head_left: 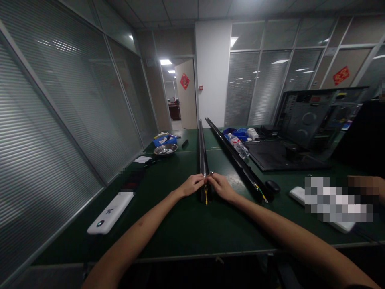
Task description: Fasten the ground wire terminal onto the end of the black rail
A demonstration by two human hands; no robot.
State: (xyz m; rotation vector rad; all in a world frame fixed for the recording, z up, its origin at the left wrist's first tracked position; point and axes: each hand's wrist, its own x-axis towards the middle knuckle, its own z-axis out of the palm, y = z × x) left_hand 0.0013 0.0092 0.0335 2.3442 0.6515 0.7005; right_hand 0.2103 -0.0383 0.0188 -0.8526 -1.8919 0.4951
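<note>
A long black rail [202,150] lies lengthwise on the green table, its near end between my two hands. My left hand [191,184] is closed on the rail's left side, thumb and fingers near the top edge. From the right, my right hand [221,187] pinches at the same end; its fingertips meet those of my left, and what they hold is too small to make out. By its fingers shows a small shiny metal bit [211,173]. Below the fingertips hangs a short yellow wire [206,197] with a terminal.
Right of my hands lies a second black rail [237,156] with a green-yellow wire [261,192]. Beyond it are a plastic bottle [239,146], blue bins [237,134] and a black panel [285,158]. A metal bowl [165,149] and white power bank [111,212] sit left.
</note>
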